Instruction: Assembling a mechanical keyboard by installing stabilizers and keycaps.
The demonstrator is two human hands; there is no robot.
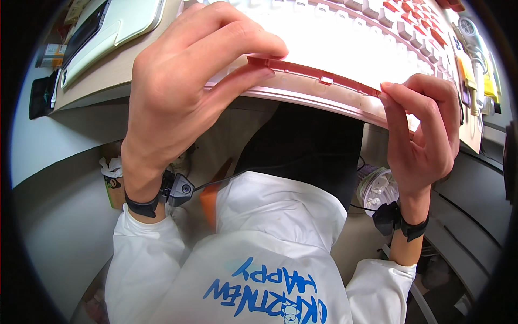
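Both hands are on the keyboard [345, 48] at the surface's near edge: left hand [178, 92] pinching the pink frame strip [318, 75], right hand [421, 129] gripping its right end. Looks mid-prying; next needs an even pull.

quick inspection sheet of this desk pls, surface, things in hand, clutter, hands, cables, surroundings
surface: beige desk top, front edge in view
job's things: pale pink keyboard with white and red keys; red plastic strip along its front edge
clutter: pale green flat case at far left; small items at far right
grippers: left hand and right hand pinch the strip's ends
cables: thin black cable from left wrist camera
surroundings: clear cup on the floor
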